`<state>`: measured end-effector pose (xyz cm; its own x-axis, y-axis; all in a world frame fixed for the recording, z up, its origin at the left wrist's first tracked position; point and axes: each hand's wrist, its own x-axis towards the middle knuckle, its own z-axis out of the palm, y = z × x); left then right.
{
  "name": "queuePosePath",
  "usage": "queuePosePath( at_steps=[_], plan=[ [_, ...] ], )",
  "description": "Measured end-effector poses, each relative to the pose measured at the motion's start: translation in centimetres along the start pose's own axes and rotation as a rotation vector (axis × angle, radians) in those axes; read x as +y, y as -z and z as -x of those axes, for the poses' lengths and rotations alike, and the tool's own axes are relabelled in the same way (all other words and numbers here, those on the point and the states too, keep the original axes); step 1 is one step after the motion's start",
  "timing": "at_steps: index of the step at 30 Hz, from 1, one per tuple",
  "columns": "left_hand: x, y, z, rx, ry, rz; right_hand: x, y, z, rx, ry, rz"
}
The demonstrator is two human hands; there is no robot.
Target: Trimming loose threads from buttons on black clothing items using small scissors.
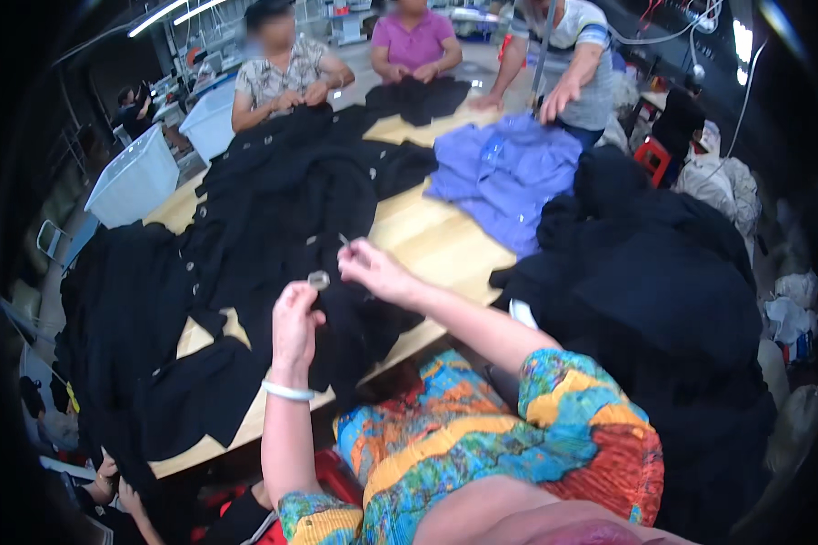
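Observation:
My left hand (295, 329), with a pale bangle (288, 392) at its wrist, is raised over the near part of the table. Its closed fingertips hold a small shiny, buckle-like piece (318, 280), blurred in outline. To its right, my right hand (374, 270) pinches a thin, pale sliver (344, 240) too small to name. Below and beyond both hands spreads a black garment (282, 195) with several small light pieces along it. More black cloth (127, 309) lies at the left and hangs over the table edge.
On the wooden table (409, 225), a purple garment (509, 173) lies at far right. A tall heap of black clothes (645, 282) stands to my right. Three people work across the table; another person's hands (123, 490) show lower left. White bins (134, 177) stand beyond the left side.

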<state>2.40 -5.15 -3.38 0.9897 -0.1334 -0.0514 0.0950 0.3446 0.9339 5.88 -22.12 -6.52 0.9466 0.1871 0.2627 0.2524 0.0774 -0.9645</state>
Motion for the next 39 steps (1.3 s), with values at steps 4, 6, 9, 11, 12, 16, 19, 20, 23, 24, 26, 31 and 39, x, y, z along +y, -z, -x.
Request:
queuePosePath(
  at_steps=[4,6,9,11,12,16,19,20,23,24,26,31,39],
  plan=[
    [0.3,1.4,-0.1,0.012,-0.042,0.100,-3.7,-0.7,1.2,0.007,-0.002,0.203],
    [0.1,1.8,-0.3,0.028,-0.038,0.098,-4.9,-1.0,2.5,-0.042,-0.036,0.179],
    [-0.2,1.0,-0.9,0.035,-0.030,0.129,-4.7,-0.7,3.1,-0.086,-0.057,0.180],
    [-0.5,0.8,-1.0,0.022,-0.031,0.121,-4.5,-0.4,3.4,-0.157,-0.070,0.172],
    [-0.7,0.9,-0.9,0.022,-0.035,0.108,-4.4,-0.6,3.6,-0.157,-0.075,0.165],
    [-0.5,1.4,-0.2,0.056,-0.092,0.012,-5.0,-1.6,3.8,-0.247,-0.208,0.073],
    [-0.2,0.3,-0.5,0.024,-0.115,0.021,-5.7,-0.9,4.0,-0.213,-0.350,0.009],
    [-0.3,-0.3,-0.8,0.009,-0.146,0.001,-6.4,-0.1,4.3,-0.226,-0.359,-0.067],
    [-0.1,-0.8,-0.7,0.001,-0.138,0.029,-6.0,0.5,4.2,-0.265,-0.338,-0.098],
    [0.1,-0.5,-0.6,-0.012,-0.124,0.006,-5.9,0.4,4.1,-0.281,-0.337,-0.105],
    [0.5,-0.4,0.0,-0.016,-0.103,-0.017,-5.7,0.1,4.0,-0.306,-0.333,-0.106],
    [0.1,-0.3,0.2,-0.012,-0.107,-0.102,-5.7,0.0,4.2,-0.324,-0.361,-0.107],
    [-0.2,-1.2,0.2,-0.038,-0.214,-0.182,-6.2,0.3,4.2,-0.304,-0.375,-0.103]
  ],
)
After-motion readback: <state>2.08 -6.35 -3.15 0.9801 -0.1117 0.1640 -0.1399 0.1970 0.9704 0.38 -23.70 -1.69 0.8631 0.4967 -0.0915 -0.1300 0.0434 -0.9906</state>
